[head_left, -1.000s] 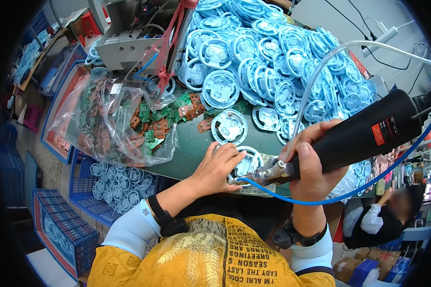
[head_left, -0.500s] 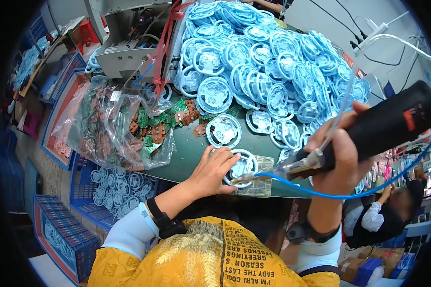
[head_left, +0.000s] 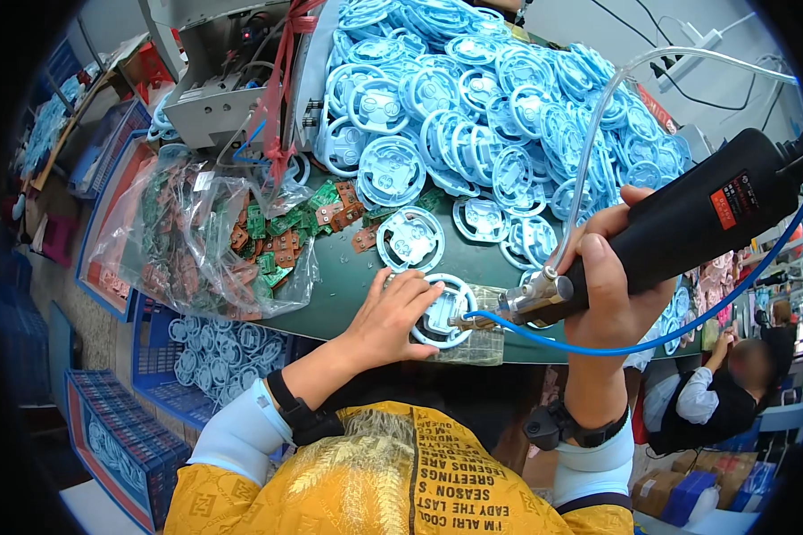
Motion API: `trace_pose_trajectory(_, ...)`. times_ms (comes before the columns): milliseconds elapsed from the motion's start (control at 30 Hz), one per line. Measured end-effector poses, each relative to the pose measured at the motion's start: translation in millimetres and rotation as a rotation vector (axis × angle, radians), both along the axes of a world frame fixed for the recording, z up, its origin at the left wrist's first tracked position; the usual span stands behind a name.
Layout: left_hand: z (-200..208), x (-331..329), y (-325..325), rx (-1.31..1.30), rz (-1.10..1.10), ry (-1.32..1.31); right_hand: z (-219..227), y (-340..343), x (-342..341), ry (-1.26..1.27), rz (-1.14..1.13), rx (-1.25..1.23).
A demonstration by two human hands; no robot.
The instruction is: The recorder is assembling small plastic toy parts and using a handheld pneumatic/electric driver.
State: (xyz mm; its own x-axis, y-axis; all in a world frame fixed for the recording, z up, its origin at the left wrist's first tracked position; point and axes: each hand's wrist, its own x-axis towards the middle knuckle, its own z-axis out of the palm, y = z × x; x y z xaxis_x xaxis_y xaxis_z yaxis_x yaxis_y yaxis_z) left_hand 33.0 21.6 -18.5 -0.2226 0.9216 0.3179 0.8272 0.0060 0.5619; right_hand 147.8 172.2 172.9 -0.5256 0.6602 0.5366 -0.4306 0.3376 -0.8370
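Note:
My left hand (head_left: 393, 314) grips the left rim of a light-blue plastic toy steering wheel (head_left: 439, 312), fingers above and thumb below. The wheel lies at the bench's front edge, partly over a tape-covered block (head_left: 486, 343). My right hand (head_left: 611, 281) is wrapped round a black electric screwdriver (head_left: 714, 214), tilted with its nose pointing left and down. Its tip meets the wheel's right side; the exact contact point is too small to make out. A blue hose and a clear tube run to the screwdriver. Just behind lies another light-blue wheel (head_left: 410, 239).
A big heap of light-blue wheels (head_left: 473, 107) covers the back of the green bench (head_left: 343, 267). Green and brown circuit boards (head_left: 277, 250) spill from a clear plastic bag (head_left: 169, 241). A metal machine (head_left: 214, 111) stands back left. Blue crates (head_left: 156, 357) sit lower left; a person (head_left: 723, 392) sits at right.
The screwdriver's tip has shifted from the wheel's lower part up and right to its right side. My right hand has moved slightly left; my left hand keeps its grip.

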Motion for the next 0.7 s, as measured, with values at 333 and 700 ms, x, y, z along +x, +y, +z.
trace_pose_trajectory(333,1.4,0.3,1.8,0.004,-0.002,0.011,-22.2,-0.6,5.0,0.064,0.005,-0.055)
trace_pose_trajectory(700,19.6,-0.7,-7.7,-0.188,0.016,0.060,3.1,9.2,16.7,0.043,0.006,-0.084)
